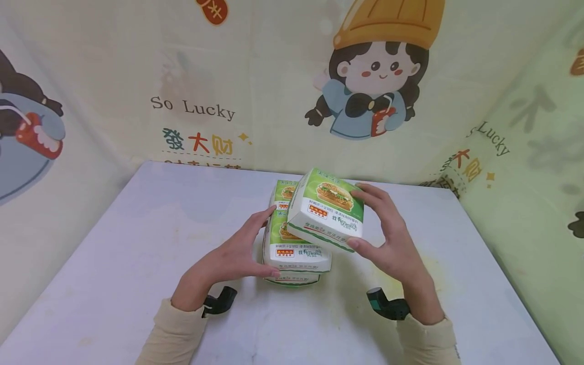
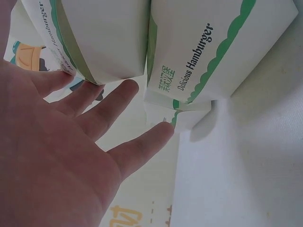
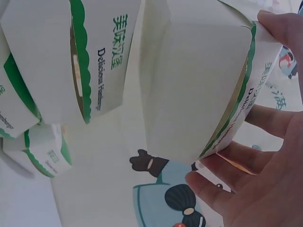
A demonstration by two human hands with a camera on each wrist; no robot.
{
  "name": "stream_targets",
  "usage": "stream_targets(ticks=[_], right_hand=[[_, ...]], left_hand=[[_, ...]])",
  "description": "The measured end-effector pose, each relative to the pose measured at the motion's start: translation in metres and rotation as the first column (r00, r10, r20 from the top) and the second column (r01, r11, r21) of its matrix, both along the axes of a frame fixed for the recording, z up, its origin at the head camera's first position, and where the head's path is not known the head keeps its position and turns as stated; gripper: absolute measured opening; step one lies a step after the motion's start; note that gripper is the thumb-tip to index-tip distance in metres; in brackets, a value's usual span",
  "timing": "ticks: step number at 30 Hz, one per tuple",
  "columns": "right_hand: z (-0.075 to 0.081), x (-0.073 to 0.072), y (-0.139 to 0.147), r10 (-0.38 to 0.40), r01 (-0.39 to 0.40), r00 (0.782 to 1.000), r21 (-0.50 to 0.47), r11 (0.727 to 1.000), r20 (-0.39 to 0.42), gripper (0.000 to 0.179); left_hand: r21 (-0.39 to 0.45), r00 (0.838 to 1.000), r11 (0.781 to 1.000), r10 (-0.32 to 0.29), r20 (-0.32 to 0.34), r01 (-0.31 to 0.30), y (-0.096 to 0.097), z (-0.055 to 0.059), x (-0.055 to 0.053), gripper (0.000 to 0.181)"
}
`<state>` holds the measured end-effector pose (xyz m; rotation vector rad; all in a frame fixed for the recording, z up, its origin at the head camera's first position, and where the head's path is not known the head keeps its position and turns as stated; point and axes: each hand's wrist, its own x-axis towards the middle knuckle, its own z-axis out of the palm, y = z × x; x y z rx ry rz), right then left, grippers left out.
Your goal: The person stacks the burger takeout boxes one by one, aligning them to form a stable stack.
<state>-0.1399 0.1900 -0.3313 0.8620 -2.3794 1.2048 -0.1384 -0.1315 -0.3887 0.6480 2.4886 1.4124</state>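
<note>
My right hand (image 1: 392, 238) grips a green-and-white hamburger box (image 1: 326, 208), thumb at its near corner and fingers along its far right side. That box is raised and tilted above the right part of a stack. The upper hamburger box of the stack (image 1: 296, 256) rests on a lower box (image 1: 296, 278), mostly hidden beneath it. Another hamburger box (image 1: 285, 191) stands right behind. My left hand (image 1: 232, 253) is at the stack's left side, thumb near the front corner. In the left wrist view its fingers (image 2: 113, 106) are extended and spread beside the boxes.
The boxes stand on a white table (image 1: 137, 263). Cream cloth (image 1: 274, 76) printed with cartoon figures and lettering hangs behind the table and along both sides. Each wrist bears a black camera mount, one on the left (image 1: 221, 300) and one on the right (image 1: 388, 304).
</note>
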Motion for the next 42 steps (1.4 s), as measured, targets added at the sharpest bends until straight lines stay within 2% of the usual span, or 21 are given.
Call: stream_targets(ticks=[3,16,24,30,42], right_hand=[[0.001,0.002,-0.003,0.021,-0.021,1.000,0.002,1.000,-0.004,0.078],[-0.003,0.006,-0.017,0.083,-0.086,0.993,0.041,0.995,0.079,0.078],[-0.005,0.007,-0.023,0.152,-0.160,0.980,0.061,0.985,0.127,0.079],[-0.008,0.007,-0.030,0.187,-0.204,0.968,0.085,0.975,0.167,0.087],[-0.009,0.005,-0.033,0.178,-0.188,0.975,0.069,0.980,0.131,0.092]], left_hand=[[0.005,1.000,1.000,-0.004,0.000,0.004,0.000,0.000,0.000,0.119],[0.034,0.999,0.999,-0.031,-0.014,0.031,0.001,0.000,-0.002,0.116],[0.058,0.999,0.997,-0.041,-0.014,0.042,0.003,0.001,-0.001,0.112],[0.075,0.999,0.996,-0.041,0.005,0.040,0.002,0.001,-0.001,0.110],[0.104,0.997,0.992,-0.074,0.002,0.073,-0.002,0.001,0.000,0.114]])
